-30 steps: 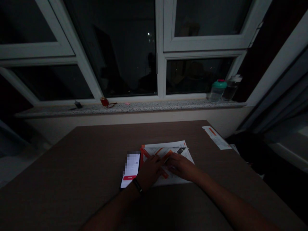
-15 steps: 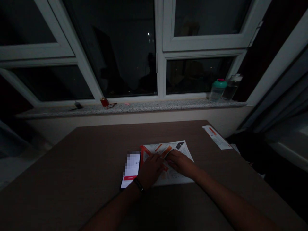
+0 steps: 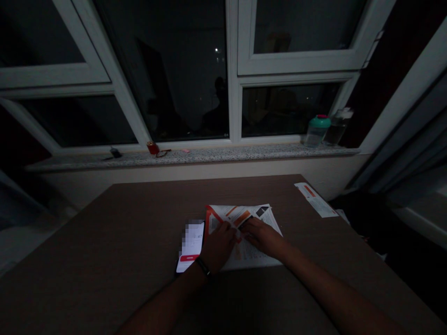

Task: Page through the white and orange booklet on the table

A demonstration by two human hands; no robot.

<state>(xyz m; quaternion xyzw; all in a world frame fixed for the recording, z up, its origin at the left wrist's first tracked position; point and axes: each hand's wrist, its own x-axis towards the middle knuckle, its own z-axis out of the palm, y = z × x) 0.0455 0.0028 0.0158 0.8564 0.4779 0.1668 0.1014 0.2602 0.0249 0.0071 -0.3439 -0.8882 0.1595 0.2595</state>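
The printed sheet (image 3: 258,256) lies on the brown, wood-grained tabletop (image 3: 139,214), in front of the person and below the window (image 3: 233,93). The sheet is white with orange and grey print; a red border shows at its upper left corner. Its surface is uneven, with creases converging between the two hands.

The left hand (image 3: 220,243) rests on the left part of the sheet, palm down, fingers bent and directed toward the centre. The right hand (image 3: 262,236) rests on the right part, fingers curled inward toward the left hand. The fingertips of both hands meet the paper close to each other. Whether either hand pinches the paper or only presses on it cannot be told, because the fingertips are partly hidden in dim light. A dark wristband (image 3: 203,267) encircles the left wrist.

A phone (image 3: 192,239) with a lit screen lies just beside the sheet, to the left; the left wrist is adjacent to its lower end. A narrow paper strip (image 3: 316,201) lies well apart, near the right edge of the tabletop.

The speckled windowsill (image 3: 223,154) carries a shaker bottle (image 3: 317,132) with a teal lid, a clear bottle (image 3: 337,130) beside it, and a small red object (image 3: 152,148) toward the left.
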